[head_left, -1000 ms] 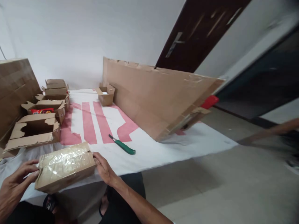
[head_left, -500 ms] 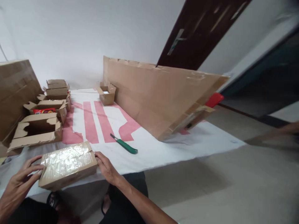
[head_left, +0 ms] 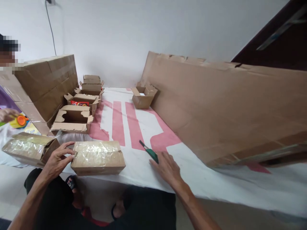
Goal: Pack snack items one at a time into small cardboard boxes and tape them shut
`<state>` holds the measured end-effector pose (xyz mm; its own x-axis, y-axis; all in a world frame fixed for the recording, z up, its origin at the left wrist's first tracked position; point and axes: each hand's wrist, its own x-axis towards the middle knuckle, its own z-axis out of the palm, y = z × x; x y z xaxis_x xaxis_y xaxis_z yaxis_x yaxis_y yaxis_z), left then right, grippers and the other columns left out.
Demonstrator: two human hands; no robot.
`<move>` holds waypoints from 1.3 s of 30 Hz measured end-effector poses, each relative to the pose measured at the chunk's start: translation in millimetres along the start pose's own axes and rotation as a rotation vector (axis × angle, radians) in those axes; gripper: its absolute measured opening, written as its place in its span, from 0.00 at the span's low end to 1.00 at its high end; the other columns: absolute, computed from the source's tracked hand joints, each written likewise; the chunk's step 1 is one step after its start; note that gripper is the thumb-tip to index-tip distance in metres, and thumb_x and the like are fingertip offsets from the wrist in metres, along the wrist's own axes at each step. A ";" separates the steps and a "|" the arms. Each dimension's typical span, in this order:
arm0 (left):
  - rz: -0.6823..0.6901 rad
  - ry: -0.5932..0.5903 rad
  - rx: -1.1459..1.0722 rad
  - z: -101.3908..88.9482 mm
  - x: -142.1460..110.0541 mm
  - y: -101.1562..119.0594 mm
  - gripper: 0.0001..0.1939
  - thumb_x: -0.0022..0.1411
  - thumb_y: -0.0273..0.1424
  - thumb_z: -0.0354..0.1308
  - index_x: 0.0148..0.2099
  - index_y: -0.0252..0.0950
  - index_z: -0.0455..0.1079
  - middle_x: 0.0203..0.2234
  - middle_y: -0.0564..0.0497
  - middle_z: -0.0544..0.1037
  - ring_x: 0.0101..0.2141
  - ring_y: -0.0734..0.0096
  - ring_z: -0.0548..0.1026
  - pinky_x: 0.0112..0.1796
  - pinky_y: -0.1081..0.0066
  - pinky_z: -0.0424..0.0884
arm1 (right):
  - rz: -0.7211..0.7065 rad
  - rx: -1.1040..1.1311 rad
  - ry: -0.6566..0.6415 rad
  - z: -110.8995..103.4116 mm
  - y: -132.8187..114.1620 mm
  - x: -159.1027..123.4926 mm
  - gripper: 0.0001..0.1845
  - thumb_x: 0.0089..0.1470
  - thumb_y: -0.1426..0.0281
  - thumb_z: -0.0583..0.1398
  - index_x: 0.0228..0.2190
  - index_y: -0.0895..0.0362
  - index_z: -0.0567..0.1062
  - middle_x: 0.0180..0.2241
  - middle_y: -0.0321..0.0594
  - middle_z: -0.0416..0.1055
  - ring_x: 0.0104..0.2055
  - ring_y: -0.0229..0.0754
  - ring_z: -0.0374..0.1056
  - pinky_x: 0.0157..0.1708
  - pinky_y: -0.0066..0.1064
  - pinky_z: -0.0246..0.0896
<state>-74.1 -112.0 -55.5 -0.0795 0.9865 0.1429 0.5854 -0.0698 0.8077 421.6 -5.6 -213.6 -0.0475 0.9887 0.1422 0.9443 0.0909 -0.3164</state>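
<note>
A small cardboard box sealed with clear tape (head_left: 98, 157) lies near the front edge of a white sheet with pink stripes (head_left: 134, 127). My left hand (head_left: 57, 158) rests against the box's left end with fingers spread. Resting on the sheet to the right, my right hand (head_left: 168, 167) covers the handle end of a green-handled knife (head_left: 149, 150), fingers loosely extended. The blade points away from me.
A second taped box (head_left: 30, 148) lies at the left. Several open small cartons (head_left: 73, 118) line the left side, one more (head_left: 143, 96) at the back. A big carton (head_left: 48, 83) stands left, a long cardboard sheet (head_left: 227, 105) leans right. Another person's hand (head_left: 7, 115) holds a yellow and orange object.
The view swung left. My right hand left the taped box and moved right onto the knife. The box now lies on the sheet, with only my left hand touching it.
</note>
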 end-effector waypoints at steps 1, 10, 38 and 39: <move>-0.004 0.000 -0.004 1.5 -0.8 -0.6 0.22 0.60 0.56 0.70 0.35 0.42 0.87 0.64 0.38 0.81 0.65 0.40 0.76 0.67 0.49 0.70 | 0.038 -0.063 -0.052 -2.5 12.8 -0.2 0.17 0.66 0.60 0.60 0.50 0.56 0.79 0.52 0.58 0.77 0.54 0.63 0.73 0.51 0.51 0.70; -0.053 0.068 -0.071 18.3 -7.5 -0.7 0.17 0.60 0.47 0.67 0.40 0.40 0.88 0.63 0.37 0.81 0.63 0.41 0.78 0.54 0.55 0.80 | 0.063 0.317 0.120 -35.6 -19.6 12.1 0.15 0.67 0.60 0.52 0.36 0.53 0.76 0.34 0.45 0.76 0.36 0.51 0.72 0.35 0.39 0.65; 0.013 0.053 -0.057 18.7 -9.4 -7.2 0.12 0.58 0.37 0.67 0.41 0.38 0.85 0.53 0.39 0.87 0.43 0.56 0.86 0.38 0.67 0.80 | -0.501 0.878 -0.253 -93.0 -199.4 18.3 0.26 0.69 0.45 0.60 0.35 0.54 0.81 0.27 0.36 0.72 0.30 0.41 0.66 0.30 0.32 0.63; 0.034 0.059 0.014 18.4 -10.9 -6.5 0.12 0.60 0.36 0.65 0.42 0.38 0.86 0.53 0.40 0.87 0.44 0.55 0.86 0.40 0.67 0.81 | -0.470 0.897 -0.246 -88.8 -198.3 15.7 0.27 0.69 0.44 0.61 0.35 0.55 0.81 0.27 0.35 0.71 0.29 0.41 0.65 0.29 0.31 0.61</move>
<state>-62.2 -119.6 -72.9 -0.1063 0.9732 0.2039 0.5997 -0.1009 0.7939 262.5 -18.7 -65.3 -0.5076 0.8187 0.2684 0.2294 0.4287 -0.8739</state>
